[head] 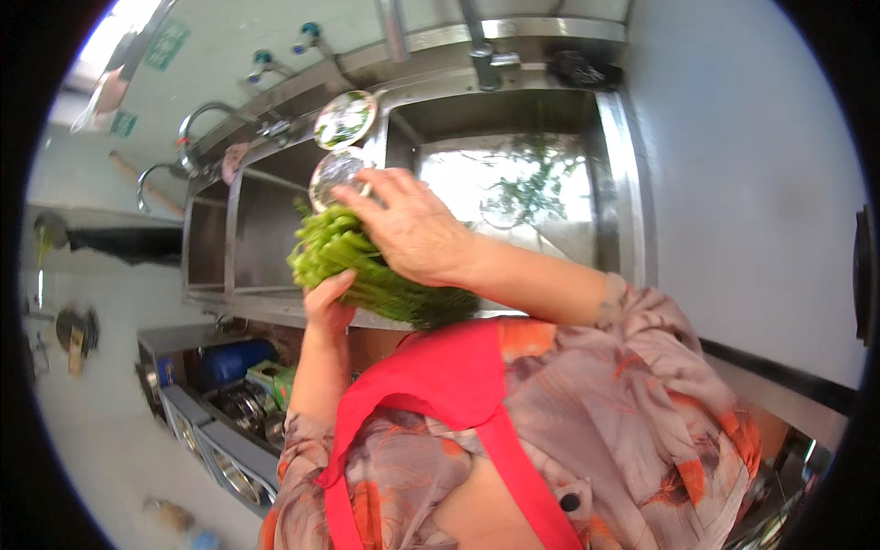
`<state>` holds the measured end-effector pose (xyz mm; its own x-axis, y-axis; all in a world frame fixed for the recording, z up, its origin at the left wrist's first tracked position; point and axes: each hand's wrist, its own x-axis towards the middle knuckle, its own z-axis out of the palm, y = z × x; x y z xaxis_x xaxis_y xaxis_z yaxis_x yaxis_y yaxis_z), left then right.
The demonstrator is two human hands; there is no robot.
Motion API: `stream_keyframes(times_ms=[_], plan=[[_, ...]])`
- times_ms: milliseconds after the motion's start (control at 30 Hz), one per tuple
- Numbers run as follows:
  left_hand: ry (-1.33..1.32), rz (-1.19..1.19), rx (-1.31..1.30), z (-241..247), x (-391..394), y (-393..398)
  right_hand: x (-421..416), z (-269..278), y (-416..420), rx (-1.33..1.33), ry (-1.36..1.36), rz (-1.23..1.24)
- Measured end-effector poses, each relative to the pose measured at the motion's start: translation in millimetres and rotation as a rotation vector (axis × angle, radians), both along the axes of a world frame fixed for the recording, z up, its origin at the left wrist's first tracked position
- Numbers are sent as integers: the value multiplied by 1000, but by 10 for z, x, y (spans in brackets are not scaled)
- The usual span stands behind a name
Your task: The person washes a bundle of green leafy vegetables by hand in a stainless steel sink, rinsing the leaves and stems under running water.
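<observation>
A thick bunch of leafy green vegetables with pale green stalks (333, 251) is held over the front of a steel sink, its darker leafy end by the red apron (440, 375). My left hand (331, 299) grips the bunch from below near the stalk ends, thumb on top. Over the upper side of the stalks lies my right hand (412, 230), its fingers a little apart and pointing left. The palm side of the right hand is hidden. Just beyond its fingertips stands a round dish (337, 172), partly covered, with a second round dish (346, 118) behind it.
Loose greens (533, 182) lie in the right basin (612, 185). Left of it is another basin (271, 216). Faucets (485, 65) stand along the back, near a black bag (581, 69). Low at left is a shelf unit (227, 447) with metal ware and a blue container (237, 361).
</observation>
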<state>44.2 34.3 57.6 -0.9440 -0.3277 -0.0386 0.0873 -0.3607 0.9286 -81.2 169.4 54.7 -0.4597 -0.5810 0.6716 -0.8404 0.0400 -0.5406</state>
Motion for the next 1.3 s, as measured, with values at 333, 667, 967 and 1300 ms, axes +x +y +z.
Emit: stream_keyframes(times_ms=[333,667,967,1300], plan=[[-61,-33,-21,-85,-301,-65,-449,-235,32,-15,-479,555],[43,141,62,8,-209,-395,-2493,-2931,733,56,-878,-1029],[-187,55,-13,-249,-584,-235,-1665,-2242,-167,212,-775,-48],[-161,-52,103,-258,-983,92,-815,-1089,-41,95,-365,320]])
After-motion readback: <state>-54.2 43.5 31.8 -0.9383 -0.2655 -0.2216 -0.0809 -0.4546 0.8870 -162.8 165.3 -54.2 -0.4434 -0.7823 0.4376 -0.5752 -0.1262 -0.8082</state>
